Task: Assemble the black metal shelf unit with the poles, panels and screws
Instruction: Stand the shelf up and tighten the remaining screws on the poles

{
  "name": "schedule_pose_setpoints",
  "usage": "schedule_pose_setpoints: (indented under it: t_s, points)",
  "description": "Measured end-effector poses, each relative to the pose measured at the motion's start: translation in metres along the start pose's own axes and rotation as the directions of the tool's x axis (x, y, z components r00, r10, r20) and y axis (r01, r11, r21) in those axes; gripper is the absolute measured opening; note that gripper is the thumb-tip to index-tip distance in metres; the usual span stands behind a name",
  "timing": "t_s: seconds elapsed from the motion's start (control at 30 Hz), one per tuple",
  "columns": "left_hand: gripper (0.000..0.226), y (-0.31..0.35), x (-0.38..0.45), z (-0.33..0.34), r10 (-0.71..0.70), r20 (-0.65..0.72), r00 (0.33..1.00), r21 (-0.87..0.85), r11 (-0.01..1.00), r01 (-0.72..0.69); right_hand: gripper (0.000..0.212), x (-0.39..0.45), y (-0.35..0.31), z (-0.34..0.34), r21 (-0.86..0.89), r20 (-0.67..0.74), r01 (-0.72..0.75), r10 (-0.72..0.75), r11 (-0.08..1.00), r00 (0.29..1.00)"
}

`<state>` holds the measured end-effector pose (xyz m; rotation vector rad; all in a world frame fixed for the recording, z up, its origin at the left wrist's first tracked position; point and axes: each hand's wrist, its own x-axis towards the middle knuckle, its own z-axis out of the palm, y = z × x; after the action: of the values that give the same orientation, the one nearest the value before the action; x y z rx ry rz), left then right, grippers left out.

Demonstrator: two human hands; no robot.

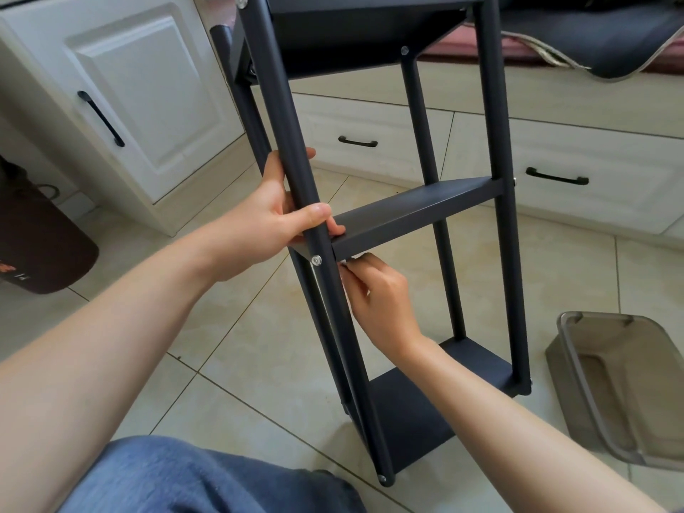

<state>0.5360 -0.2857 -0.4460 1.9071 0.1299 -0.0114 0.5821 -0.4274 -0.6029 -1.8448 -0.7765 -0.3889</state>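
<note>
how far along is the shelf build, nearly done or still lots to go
Mostly built, it seems. The bottom panel and top panel sit between the poles, with screws showing at several joints, such as the one at the middle panel. In hand: the left hand grips the front pole; the right hand pinches something small under that panel's corner. Other joints can't be judged.

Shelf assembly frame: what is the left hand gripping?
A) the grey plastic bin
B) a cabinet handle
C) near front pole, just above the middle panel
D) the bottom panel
C. The left hand wraps around the near front pole, with its thumb across the pole just above the middle panel and the screw there; the right hand works under that panel's corner.
</note>
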Motion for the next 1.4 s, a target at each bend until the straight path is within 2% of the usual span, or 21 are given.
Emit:
schedule_pose_setpoints:
  t_s: [0.6, 1.4]
  points:
    - [0.059, 0.003, -0.004, 0.003, -0.033, -0.017, 0.999, -0.013, 0.999, 0.032, 0.02, -0.002, -0.009, -0.04, -0.103, 0.11, 0.066, -0.055, 0.992, 0.992]
    - [0.06, 0.006, 0.001, 0.005, -0.031, -0.009, 0.999, 0.042, 0.999, 0.032, 0.012, 0.001, -0.004, -0.018, -0.04, 0.004, 0.016, -0.016, 0.999, 1.0]
